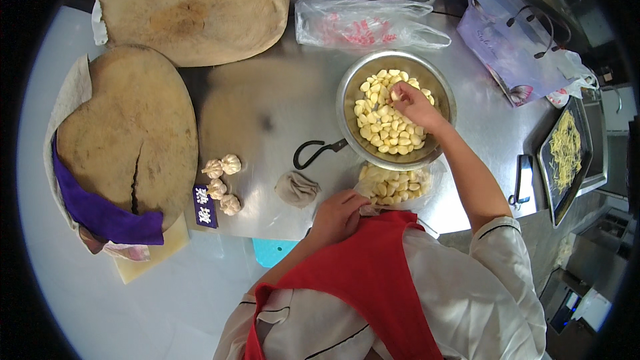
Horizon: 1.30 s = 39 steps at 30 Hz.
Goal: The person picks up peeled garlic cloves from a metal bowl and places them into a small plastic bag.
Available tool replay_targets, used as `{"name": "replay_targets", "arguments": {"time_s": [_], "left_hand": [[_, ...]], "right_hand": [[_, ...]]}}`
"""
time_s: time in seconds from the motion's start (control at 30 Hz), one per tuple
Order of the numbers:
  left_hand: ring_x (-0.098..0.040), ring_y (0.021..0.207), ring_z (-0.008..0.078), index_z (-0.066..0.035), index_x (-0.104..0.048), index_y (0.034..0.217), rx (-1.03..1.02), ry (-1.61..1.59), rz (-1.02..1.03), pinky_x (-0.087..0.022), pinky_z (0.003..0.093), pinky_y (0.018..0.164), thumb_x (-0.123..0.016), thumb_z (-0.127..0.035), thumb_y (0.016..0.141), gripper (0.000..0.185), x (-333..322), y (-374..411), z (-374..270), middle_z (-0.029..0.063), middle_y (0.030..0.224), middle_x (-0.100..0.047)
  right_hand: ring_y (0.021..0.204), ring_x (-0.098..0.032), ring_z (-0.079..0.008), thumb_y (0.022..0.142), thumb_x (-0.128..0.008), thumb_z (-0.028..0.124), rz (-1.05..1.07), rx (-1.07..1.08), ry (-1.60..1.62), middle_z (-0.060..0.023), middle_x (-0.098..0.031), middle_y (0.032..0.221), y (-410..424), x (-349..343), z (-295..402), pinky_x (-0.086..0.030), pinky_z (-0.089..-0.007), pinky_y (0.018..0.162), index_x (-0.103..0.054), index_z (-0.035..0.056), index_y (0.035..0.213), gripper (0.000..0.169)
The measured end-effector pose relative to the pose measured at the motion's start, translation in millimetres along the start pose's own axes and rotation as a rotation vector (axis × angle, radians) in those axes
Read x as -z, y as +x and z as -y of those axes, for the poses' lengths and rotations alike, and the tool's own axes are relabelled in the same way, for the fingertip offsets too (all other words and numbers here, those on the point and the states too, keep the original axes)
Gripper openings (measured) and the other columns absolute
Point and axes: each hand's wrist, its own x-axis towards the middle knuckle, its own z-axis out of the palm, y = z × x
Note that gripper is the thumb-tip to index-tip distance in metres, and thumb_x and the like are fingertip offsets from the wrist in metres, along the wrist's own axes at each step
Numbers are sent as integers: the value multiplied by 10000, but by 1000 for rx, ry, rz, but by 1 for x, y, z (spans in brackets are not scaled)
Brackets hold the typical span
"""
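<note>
My right hand reaches into a steel bowl of peeled garlic cloves, its fingers pinching a clove. Below the bowl lies a clear plastic bag of peeled cloves, partly under the bowl's rim. My left hand rests at the bag's left edge with its fingers bent onto the plastic. Black-handled scissors lie left of the bowl, their far end hidden by it. A crumpled beige cloth is near my left hand. Several whole garlic bulbs sit further left.
Two round wooden chopping blocks stand at the left, one with a purple cloth. A plastic bag lies beyond the bowl. At the right are a lilac bag, a phone and a black tray of yellow shreds.
</note>
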Motion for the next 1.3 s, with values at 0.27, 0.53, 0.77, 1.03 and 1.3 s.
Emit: {"name": "replay_targets", "arguments": {"time_s": [0.27,0.53,0.77,1.03,1.3], "left_hand": [[-633,848,336,-70,-640,1005,-9,-16,1,-527,419,707,-587,27,772,258,-1,-1,-1,113,921,-630],[-627,882,345,-67,-635,1037,-3,-13,45,-523,411,736,-582,52,764,302,-1,-5,5,119,967,-638],[-626,892,346,-71,-637,1024,-13,8,9,-523,415,737,-588,42,774,279,-1,-3,-4,117,959,-632],[-628,854,344,-82,-638,1019,11,-15,20,-518,405,705,-588,50,770,286,-2,-2,-2,116,928,-631],[-624,857,343,-62,-642,1024,-10,0,61,-516,427,711,-594,4,788,249,-4,-2,-1,119,921,-630]], "right_hand": [[810,-638,-243,909,-635,210,-24,-9,-306,-97,-673,892,-3,-43,-6,-504,-369,723,-626,82,1061,199],[885,-666,-360,856,-677,232,1,-40,-739,-186,-691,915,12,-74,1,-512,-469,773,-628,83,1046,246],[761,-646,-261,879,-698,241,53,-84,-396,-116,-674,832,14,-49,-11,-516,-379,698,-632,43,999,241],[796,-630,-151,949,-600,200,-12,-296,1103,-79,-655,946,-41,23,15,-528,-251,654,-594,78,1008,137],[743,-602,-177,879,-691,145,116,-162,178,-50,-618,823,-54,-4,17,-491,-293,626,-635,69,920,103]]}}
